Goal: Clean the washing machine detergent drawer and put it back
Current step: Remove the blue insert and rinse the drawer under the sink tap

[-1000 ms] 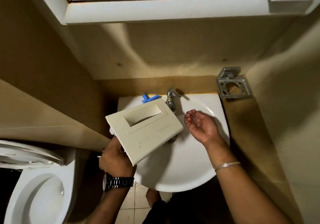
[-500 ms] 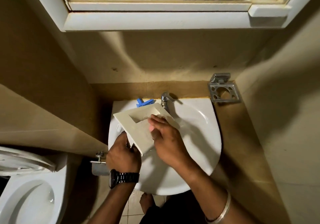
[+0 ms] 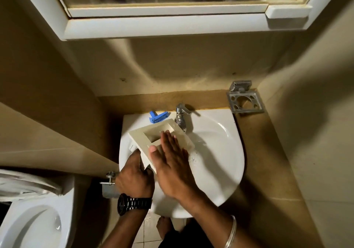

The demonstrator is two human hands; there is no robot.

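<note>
Detergent drawer (image 3: pixel 153 132) held tilted over the sink (image 3: pixel 220 152), just below-left of the tap (image 3: pixel 181 118). Left hand (image 3: pixel 134 178) clamps its lower edge; right hand (image 3: pixel 170 163) lies flat, fingers straight, on the front panel. Likely rigid, light plastic, slippery when wet; edges give best purchase

Black metal-link wristwatch (image 3: pixel 134 203) on left wrist, thin silver bangle (image 3: pixel 230 232) on right

A cream detergent drawer (image 3: pixel 145 134) is seen over a white sink (image 3: pixel 220 152), with a blue plastic piece (image 3: pixel 158 117), chrome tap (image 3: pixel 181 117) and black wristwatch (image 3: pixel 134 203).
</note>
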